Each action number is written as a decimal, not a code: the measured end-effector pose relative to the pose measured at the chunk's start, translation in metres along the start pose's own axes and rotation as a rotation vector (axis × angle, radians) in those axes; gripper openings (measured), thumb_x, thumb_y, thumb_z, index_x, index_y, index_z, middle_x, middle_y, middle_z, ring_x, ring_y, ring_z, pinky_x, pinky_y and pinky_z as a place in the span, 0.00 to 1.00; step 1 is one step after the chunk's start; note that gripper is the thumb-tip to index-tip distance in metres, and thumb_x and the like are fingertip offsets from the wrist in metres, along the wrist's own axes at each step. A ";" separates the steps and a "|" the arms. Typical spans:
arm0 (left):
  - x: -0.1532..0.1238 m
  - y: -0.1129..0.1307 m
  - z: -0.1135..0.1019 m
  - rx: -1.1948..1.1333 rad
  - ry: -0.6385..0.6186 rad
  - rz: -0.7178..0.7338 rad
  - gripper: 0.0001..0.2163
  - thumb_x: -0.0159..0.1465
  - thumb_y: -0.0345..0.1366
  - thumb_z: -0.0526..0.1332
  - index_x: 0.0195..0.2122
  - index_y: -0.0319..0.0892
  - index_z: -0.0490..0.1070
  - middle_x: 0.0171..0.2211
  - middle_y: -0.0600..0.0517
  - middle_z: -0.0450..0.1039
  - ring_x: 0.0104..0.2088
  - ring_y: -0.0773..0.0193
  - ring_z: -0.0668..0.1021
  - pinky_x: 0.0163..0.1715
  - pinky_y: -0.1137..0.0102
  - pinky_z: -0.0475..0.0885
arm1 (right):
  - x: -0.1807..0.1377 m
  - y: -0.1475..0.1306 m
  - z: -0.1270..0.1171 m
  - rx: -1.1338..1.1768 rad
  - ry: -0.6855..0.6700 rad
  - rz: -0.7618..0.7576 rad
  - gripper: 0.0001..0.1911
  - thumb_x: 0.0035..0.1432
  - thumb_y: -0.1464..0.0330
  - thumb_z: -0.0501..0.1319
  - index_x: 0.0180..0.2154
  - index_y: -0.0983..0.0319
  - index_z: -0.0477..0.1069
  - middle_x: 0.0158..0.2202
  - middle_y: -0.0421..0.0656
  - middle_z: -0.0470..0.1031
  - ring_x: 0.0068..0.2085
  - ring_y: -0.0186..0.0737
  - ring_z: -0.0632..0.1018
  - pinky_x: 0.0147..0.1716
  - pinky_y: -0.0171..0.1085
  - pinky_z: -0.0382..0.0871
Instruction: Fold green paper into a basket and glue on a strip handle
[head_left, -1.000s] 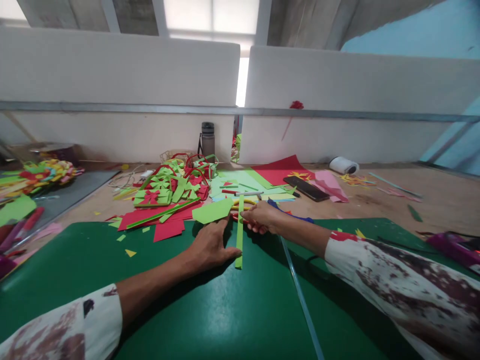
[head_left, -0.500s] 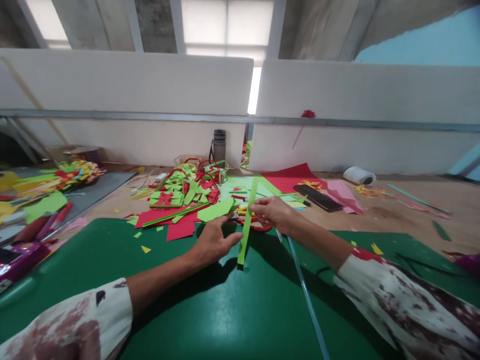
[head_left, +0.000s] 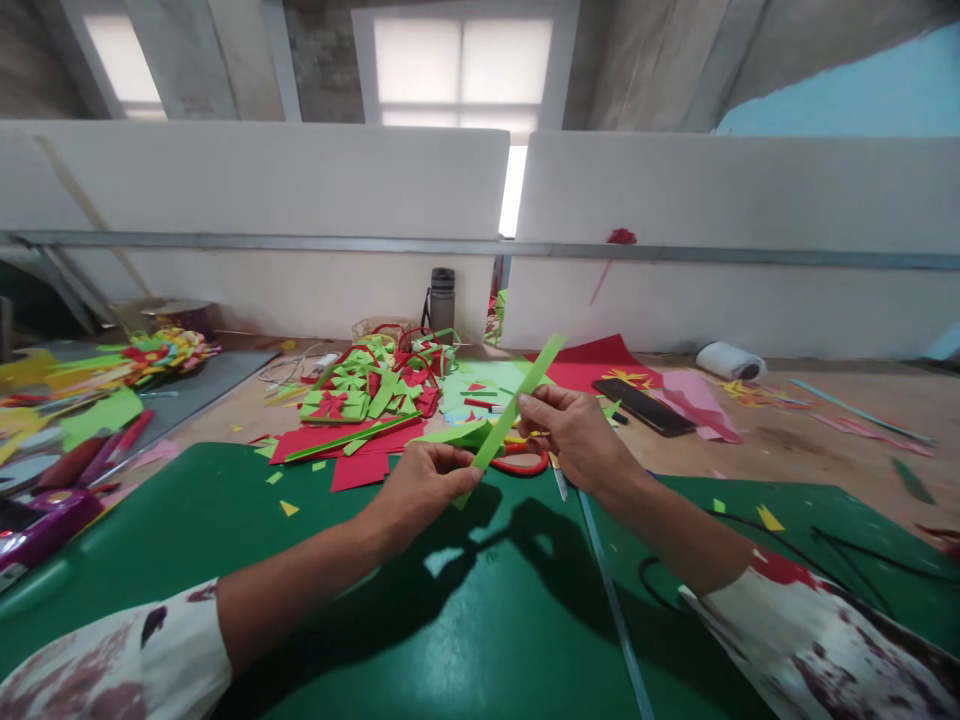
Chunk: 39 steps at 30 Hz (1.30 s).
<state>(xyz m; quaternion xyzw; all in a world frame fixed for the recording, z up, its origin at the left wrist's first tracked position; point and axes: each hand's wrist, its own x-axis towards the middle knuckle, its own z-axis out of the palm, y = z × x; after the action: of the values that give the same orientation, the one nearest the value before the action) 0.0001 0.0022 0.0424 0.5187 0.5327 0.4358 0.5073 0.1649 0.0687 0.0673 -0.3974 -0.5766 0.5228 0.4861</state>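
A light-green paper strip [head_left: 536,370] slants up and to the right between my hands, above the green mat [head_left: 465,640]. My left hand [head_left: 424,490] is closed on its lower end between thumb and fingers. Along the strip's middle, the fingertips of my right hand [head_left: 574,435] pinch its edge. A wider light-green paper piece [head_left: 454,434] shows behind my left fingers; whether they hold it too is unclear. Below my right hand lie orange-handled scissors [head_left: 529,465], partly hidden by it.
Red sheets [head_left: 360,474] and a heap of green and red cut-outs [head_left: 375,385] lie beyond my left hand. A phone [head_left: 645,408], a white roll [head_left: 729,361] and a dark bottle [head_left: 442,298] stand or lie farther back. A long clear rod [head_left: 611,600] crosses the mat.
The strip has gone from nearly upright to slanting right. My left hand, open beside it before, has closed on its lower end. The view has shifted slightly.
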 end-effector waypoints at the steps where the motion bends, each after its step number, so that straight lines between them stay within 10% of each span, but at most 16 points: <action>1: 0.000 0.000 0.001 -0.028 0.013 -0.020 0.09 0.51 0.37 0.65 0.29 0.36 0.73 0.23 0.53 0.73 0.21 0.70 0.72 0.23 0.74 0.65 | -0.001 0.000 0.000 -0.001 -0.012 -0.004 0.14 0.42 0.59 0.66 0.24 0.62 0.67 0.17 0.35 0.66 0.20 0.29 0.68 0.16 0.28 0.61; 13: 0.000 0.002 -0.001 -0.086 0.003 -0.002 0.09 0.49 0.38 0.67 0.27 0.37 0.76 0.21 0.52 0.73 0.22 0.68 0.72 0.23 0.74 0.65 | -0.028 0.002 0.018 -0.324 -0.271 0.007 0.07 0.47 0.68 0.64 0.24 0.66 0.73 0.15 0.34 0.67 0.17 0.26 0.66 0.16 0.28 0.58; 30: 0.014 -0.005 -0.014 -0.227 0.120 -0.030 0.12 0.45 0.28 0.67 0.26 0.40 0.64 0.18 0.59 0.68 0.20 0.71 0.73 0.26 0.73 0.70 | -0.036 -0.004 -0.007 -0.192 -0.021 -0.104 0.08 0.47 0.64 0.66 0.27 0.63 0.74 0.20 0.40 0.76 0.23 0.35 0.76 0.24 0.32 0.73; 39: 0.007 -0.003 -0.007 -0.329 0.054 -0.148 0.19 0.45 0.30 0.69 0.39 0.34 0.71 0.34 0.45 0.77 0.31 0.62 0.78 0.34 0.67 0.74 | -0.042 -0.023 -0.008 -0.152 0.079 -0.250 0.07 0.46 0.65 0.68 0.29 0.61 0.75 0.24 0.40 0.78 0.24 0.35 0.78 0.25 0.31 0.76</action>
<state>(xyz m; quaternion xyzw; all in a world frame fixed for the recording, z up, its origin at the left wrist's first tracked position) -0.0070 0.0095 0.0399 0.3762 0.5044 0.4921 0.6016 0.1828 0.0263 0.0840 -0.3783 -0.6399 0.3969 0.5384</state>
